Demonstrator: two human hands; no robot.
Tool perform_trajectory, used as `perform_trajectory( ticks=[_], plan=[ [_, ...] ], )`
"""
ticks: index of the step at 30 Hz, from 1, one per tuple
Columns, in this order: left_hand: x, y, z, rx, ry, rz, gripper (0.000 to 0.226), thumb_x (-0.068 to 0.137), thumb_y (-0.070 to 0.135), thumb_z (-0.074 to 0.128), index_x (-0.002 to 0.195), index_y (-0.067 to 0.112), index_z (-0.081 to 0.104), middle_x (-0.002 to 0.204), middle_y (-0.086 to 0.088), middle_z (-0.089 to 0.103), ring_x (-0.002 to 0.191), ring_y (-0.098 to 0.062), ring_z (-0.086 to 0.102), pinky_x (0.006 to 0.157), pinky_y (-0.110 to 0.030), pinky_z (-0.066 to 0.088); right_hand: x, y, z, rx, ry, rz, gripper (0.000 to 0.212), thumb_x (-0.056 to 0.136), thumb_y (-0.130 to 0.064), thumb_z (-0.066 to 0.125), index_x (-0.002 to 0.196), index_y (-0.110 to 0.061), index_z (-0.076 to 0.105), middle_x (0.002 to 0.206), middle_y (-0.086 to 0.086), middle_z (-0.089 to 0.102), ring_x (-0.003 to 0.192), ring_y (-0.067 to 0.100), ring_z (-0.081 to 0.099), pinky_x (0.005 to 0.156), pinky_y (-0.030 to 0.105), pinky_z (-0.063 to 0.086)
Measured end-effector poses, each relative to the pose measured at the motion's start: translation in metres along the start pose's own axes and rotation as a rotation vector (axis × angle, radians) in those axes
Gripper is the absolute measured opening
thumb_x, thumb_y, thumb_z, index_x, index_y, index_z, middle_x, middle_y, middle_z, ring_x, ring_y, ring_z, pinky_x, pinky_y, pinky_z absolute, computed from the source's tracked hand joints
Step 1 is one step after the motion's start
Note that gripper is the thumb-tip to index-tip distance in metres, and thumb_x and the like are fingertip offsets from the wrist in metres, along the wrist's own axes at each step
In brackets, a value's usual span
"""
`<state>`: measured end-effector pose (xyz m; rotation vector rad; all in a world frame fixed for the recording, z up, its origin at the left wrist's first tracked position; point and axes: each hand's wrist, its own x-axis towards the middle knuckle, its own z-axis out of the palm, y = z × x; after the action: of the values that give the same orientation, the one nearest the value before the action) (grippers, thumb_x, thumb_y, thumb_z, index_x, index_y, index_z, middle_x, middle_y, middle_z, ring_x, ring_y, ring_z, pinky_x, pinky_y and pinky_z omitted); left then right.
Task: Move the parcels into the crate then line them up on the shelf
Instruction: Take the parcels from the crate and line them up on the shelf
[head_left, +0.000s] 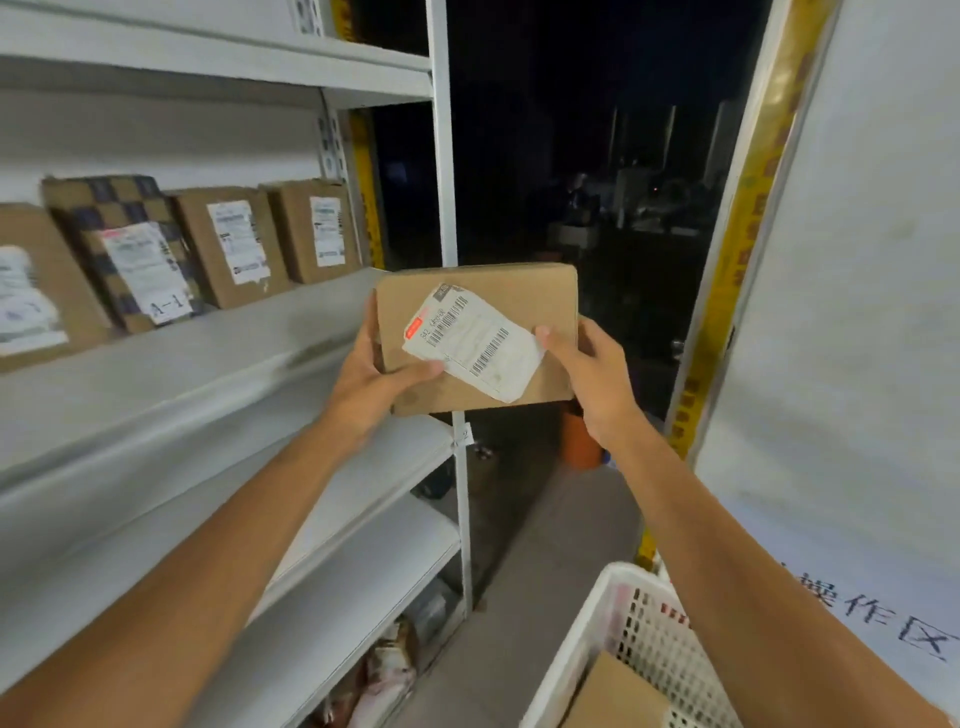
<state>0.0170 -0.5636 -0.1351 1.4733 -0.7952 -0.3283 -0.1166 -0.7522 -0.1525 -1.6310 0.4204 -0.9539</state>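
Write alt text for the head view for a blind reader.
The left hand and right hand hold a labelled brown cardboard parcel beside a white metal shelf bearing four labelled cardboard boxes; a white plastic crate sits lower right.

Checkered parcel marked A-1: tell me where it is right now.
Head view, left side: the checkered parcel stands on the shelf, between the brown parcel at the frame's edge and the next brown parcel to its right.

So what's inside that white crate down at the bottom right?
Inside the white crate, part of one brown cardboard parcel shows. The right forearm and the picture's edge cover the rest of the crate, so whether more parcels lie there cannot be told.
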Motion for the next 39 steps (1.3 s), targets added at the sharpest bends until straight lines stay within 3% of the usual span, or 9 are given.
perform_trajectory(
  ticks=[3,7,12,19,23,27,32,36,39],
  plan=[
    [-0.013,0.0,-0.021,-0.002,0.073,-0.097,0.129,0.044,0.03,0.087,0.15,0.035,0.014,0.128,0.006,0.06,0.12,-0.017,0.054,0.1,-0.048,0.046,0.0,0.005,0.022,0.052,-0.07,0.005,0.037,0.089,-0.04,0.064,0.122,-0.027,0.053,0.111,-0.016,0.06,0.103,0.007,0.057,0.077,0.019,0.043],
    [-0.035,0.0,-0.05,0.051,0.165,-0.12,0.105,0.047,0.028,0.09,0.139,0.032,0.039,0.119,0.008,0.065,0.11,-0.016,0.062,0.084,-0.039,0.055,-0.008,0.005,0.055,0.159,-0.179,0.014,0.031,0.091,-0.033,0.063,0.121,-0.024,0.057,0.111,-0.012,0.063,0.099,0.003,0.059,0.074,0.015,0.043],
    [-0.065,0.016,-0.097,0.019,0.196,-0.141,0.092,0.055,0.02,0.087,0.134,0.034,0.044,0.106,0.007,0.071,0.095,-0.017,0.07,0.062,-0.032,0.057,-0.012,-0.008,0.096,0.223,-0.347,0.031,0.02,0.092,-0.029,0.063,0.111,-0.035,0.06,0.101,-0.018,0.065,0.086,-0.008,0.062,0.063,0.009,0.048],
    [-0.108,0.023,-0.154,-0.162,0.511,-0.091,0.075,0.064,0.028,0.074,0.134,0.023,0.049,0.119,-0.005,0.066,0.099,-0.028,0.066,0.061,-0.038,0.057,-0.028,-0.036,0.181,0.29,-0.433,0.097,0.074,0.079,-0.035,0.075,0.144,-0.02,0.042,0.139,-0.002,0.052,0.122,0.015,0.054,0.104,0.038,0.046],
    [-0.121,0.031,-0.18,-0.289,0.595,-0.027,0.086,0.062,0.036,0.077,0.139,0.025,0.04,0.128,-0.008,0.058,0.103,-0.032,0.064,0.069,-0.045,0.056,-0.057,-0.061,0.239,0.399,-0.588,0.278,0.06,0.086,-0.044,0.066,0.137,-0.02,0.045,0.132,0.005,0.057,0.114,0.025,0.06,0.098,0.041,0.051],
    [-0.131,0.035,-0.198,-0.348,0.592,0.057,0.078,0.068,0.031,0.077,0.135,0.032,0.038,0.128,-0.006,0.059,0.105,-0.037,0.064,0.071,-0.047,0.057,-0.094,-0.084,0.289,0.459,-0.824,0.249,0.056,0.088,-0.041,0.065,0.136,-0.043,0.037,0.111,-0.005,0.067,0.098,0.025,0.07,0.082,0.042,0.056],
    [-0.152,0.03,-0.231,-0.357,0.551,0.015,0.081,0.072,0.033,0.073,0.14,0.032,0.03,0.125,-0.01,0.059,0.103,-0.034,0.066,0.074,-0.045,0.057,-0.118,-0.091,0.326,0.664,-0.766,0.28,0.071,0.086,-0.022,0.07,0.14,-0.049,0.034,0.111,-0.005,0.068,0.1,0.024,0.067,0.08,0.048,0.058],
    [-0.17,0.036,-0.286,-0.31,0.665,0.042,0.093,0.066,0.036,0.075,0.144,0.031,0.025,0.128,-0.01,0.057,0.11,-0.029,0.061,0.095,-0.05,0.046,-0.125,-0.09,0.343,0.679,-0.707,0.3,0.071,0.083,-0.017,0.072,0.141,-0.043,0.038,0.103,-0.007,0.071,0.094,0.02,0.068,0.072,0.042,0.059],
    [-0.182,0.053,-0.319,-0.048,0.583,0.059,0.082,0.072,0.034,0.072,0.144,0.033,0.033,0.127,-0.001,0.061,0.117,-0.022,0.058,0.098,-0.043,0.044,-0.131,-0.09,0.352,0.61,-0.705,0.279,0.075,0.081,-0.016,0.074,0.141,-0.041,0.037,0.112,0.002,0.069,0.095,0.023,0.07,0.065,0.036,0.057]
  ],
)
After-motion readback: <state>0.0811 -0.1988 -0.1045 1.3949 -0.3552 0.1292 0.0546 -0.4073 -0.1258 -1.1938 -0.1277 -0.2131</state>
